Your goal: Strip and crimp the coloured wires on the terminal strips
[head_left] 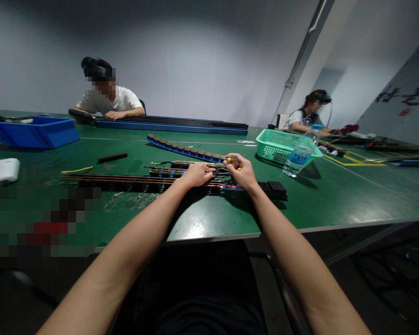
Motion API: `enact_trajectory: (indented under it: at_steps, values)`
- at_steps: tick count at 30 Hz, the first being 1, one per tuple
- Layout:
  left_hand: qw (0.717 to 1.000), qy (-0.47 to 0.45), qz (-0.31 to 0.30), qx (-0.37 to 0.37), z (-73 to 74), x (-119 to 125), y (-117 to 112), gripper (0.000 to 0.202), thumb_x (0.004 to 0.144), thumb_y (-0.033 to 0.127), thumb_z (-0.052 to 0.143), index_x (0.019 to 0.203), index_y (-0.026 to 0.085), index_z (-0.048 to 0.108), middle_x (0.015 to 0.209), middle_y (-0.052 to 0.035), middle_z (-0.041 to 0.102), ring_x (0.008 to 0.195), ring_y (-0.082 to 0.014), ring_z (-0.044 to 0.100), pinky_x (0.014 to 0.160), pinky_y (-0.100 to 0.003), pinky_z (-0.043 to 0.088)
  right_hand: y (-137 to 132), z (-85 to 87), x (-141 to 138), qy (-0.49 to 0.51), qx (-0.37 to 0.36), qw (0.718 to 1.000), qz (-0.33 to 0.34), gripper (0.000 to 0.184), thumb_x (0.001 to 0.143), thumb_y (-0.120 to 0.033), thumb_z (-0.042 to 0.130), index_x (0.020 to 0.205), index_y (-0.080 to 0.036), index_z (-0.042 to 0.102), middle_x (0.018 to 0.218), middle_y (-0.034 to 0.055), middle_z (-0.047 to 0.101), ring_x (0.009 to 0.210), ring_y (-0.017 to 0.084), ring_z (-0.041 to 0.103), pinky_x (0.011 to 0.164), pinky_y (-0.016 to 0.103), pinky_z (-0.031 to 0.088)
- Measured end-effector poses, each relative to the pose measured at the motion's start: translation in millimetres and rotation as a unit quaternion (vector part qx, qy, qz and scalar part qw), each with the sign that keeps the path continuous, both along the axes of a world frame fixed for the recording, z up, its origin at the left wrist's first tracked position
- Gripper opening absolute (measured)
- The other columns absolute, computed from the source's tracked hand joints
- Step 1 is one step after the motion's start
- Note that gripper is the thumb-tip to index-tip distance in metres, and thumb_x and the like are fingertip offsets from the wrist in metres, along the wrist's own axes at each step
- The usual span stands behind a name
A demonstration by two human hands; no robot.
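Both my arms reach out over a green table (335,195). My left hand (195,175) rests closed on a long dark strip (125,181) with brass-coloured rails, pressing it down near its right end. My right hand (240,170) is closed around a small tool with a yellow handle (229,160), held just above the same strip. More dark strips (195,164) lie just behind my hands. A black block (275,189) sits at the strip's right end.
A blue strip (181,149) lies farther back. A green basket (277,145) and a water bottle (300,156) stand at the right. A blue bin (35,131) and a white device (0,171) are at left. Two other people sit across the table.
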State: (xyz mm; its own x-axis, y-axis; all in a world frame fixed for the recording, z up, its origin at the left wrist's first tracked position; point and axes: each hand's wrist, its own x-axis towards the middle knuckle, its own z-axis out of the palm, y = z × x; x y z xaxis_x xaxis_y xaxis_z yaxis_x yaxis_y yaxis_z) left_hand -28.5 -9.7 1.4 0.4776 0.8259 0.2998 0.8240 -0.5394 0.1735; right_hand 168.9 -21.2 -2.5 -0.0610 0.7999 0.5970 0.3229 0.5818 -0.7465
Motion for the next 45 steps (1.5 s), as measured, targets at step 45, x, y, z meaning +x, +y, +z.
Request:
enact_trajectory:
  at_steps: [45]
  values:
    - [1.0, -0.005, -0.01, -0.016, 0.1, -0.4, 0.1, 0.039, 0.094, 0.031, 0.054, 0.126, 0.021, 0.072, 0.131, -0.0076, 0.069, 0.127, -0.0265, 0.061, 0.11, -0.034, 0.043, -161.5, -57.2, -22.5, 0.129, 0.08, 0.988, -0.02, 0.049, 0.1, -0.038, 0.049, 0.147, -0.033, 0.037, 0.117, 0.0113, 0.064, 0.104, 0.024, 0.064, 0.067, 0.032, 0.055]
